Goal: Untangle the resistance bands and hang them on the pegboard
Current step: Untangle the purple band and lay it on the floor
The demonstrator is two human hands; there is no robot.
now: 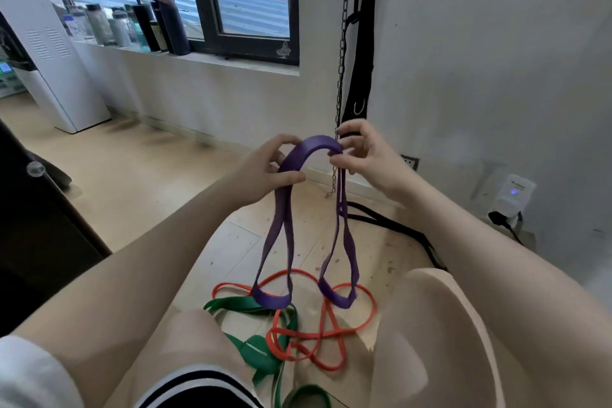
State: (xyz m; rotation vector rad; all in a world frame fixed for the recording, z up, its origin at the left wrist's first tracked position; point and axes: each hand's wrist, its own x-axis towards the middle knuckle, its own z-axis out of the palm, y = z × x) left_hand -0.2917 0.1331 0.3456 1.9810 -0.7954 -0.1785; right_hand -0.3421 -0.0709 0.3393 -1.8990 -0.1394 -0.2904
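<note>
Hands lift the purple band clear of the tangle on the floor.

Left hand [265, 169] pinches the left side of the purple band [281, 228] between thumb and fingertips; right hand [364, 156] pinches the other side of its arch, so the band hangs doubled in two loops whose bottoms reach the pile. To do this well, I judge it best to raise it slowly, watching whether either loop catches the red band [334, 334] below, and shake rather than yank. Counted left to right: one green band [255, 354], one purple, one red, three in all; green and red lie crossed on the floor [139, 182] between the knees. One chain [342, 53] hangs behind; no pegboard shows.
</note>
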